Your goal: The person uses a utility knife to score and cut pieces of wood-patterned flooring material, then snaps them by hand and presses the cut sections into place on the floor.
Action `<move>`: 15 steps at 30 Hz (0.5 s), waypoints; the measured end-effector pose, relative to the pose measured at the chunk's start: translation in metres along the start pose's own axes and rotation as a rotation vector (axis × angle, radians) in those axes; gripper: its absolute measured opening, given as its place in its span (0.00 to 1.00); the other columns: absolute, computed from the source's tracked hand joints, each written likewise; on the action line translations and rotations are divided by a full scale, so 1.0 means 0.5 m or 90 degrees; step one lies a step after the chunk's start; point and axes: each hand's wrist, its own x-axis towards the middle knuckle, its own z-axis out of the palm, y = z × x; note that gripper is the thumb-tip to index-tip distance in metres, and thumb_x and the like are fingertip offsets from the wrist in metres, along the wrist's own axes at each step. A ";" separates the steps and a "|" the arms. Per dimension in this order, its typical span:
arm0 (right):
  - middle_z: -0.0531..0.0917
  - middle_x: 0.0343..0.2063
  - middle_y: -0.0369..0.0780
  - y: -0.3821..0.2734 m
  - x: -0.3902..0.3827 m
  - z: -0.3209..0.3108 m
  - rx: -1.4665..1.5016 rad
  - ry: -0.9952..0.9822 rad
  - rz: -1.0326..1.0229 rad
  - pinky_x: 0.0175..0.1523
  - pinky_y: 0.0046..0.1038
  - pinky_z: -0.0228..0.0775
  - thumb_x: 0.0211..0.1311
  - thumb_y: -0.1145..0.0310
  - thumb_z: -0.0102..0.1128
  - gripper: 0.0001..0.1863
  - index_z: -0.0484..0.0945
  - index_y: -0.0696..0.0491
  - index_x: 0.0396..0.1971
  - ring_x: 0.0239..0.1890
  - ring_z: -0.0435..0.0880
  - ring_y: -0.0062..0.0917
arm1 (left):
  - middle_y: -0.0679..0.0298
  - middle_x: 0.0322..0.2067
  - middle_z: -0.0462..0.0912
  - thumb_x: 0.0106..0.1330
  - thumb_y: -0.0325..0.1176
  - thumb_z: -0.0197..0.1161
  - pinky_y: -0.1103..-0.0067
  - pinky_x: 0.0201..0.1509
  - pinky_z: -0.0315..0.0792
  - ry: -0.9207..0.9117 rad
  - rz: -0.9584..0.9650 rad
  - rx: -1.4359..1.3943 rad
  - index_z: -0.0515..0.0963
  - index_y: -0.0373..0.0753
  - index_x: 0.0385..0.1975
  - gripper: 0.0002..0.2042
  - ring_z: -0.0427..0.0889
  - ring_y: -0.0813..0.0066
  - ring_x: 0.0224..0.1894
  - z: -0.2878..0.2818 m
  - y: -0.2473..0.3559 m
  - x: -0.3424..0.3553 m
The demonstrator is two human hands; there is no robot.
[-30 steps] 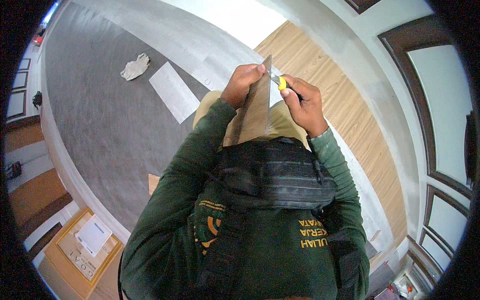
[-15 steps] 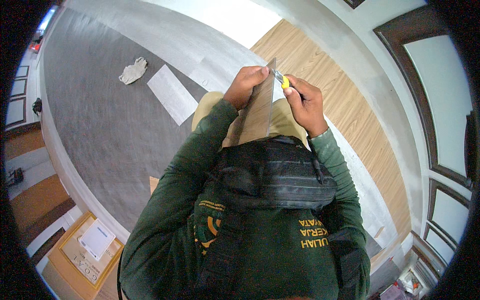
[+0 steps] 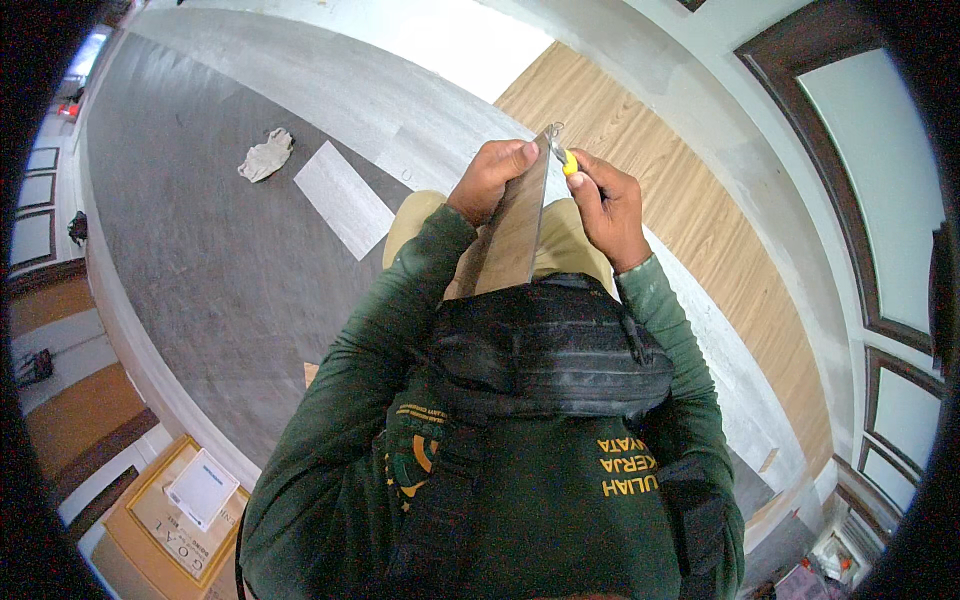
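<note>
My left hand [image 3: 492, 178] is closed round the left edge of a brown wood-look floor plank [image 3: 515, 235], thumb on its face. The plank stands tilted over my lap, its lower end against a black bag [image 3: 555, 345] on my front. In my right hand [image 3: 612, 210] is a yellow-and-black utility knife [image 3: 570, 163], gripped with the thumb along its handle. Its metal end meets the plank's far right edge near the top corner. A thin curled shaving [image 3: 558, 128] shows beside that corner.
Wood-look planks [image 3: 650, 150] cover a floor strip to the right. A loose pale grey plank [image 3: 345, 200] and a crumpled whitish cloth [image 3: 266, 156] lie on the dark floor [image 3: 200, 220] at left. A framed board [image 3: 180, 515] with a white box [image 3: 202, 488] on it sits lower left.
A curled shaving now shows at the plank's top corner, and the knife has shifted slightly along that edge. Both hands keep their grip; the whole view has tilted a little.
</note>
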 end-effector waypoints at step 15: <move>0.79 0.23 0.35 0.108 -0.020 -0.005 0.096 0.099 0.252 0.32 0.22 0.68 0.72 0.59 0.53 0.20 0.81 0.62 0.48 0.25 0.74 0.17 | 0.69 0.21 0.77 0.72 0.47 0.57 0.81 0.31 0.67 0.025 -0.006 0.030 0.79 0.34 0.26 0.20 0.72 0.82 0.25 -0.003 0.005 0.013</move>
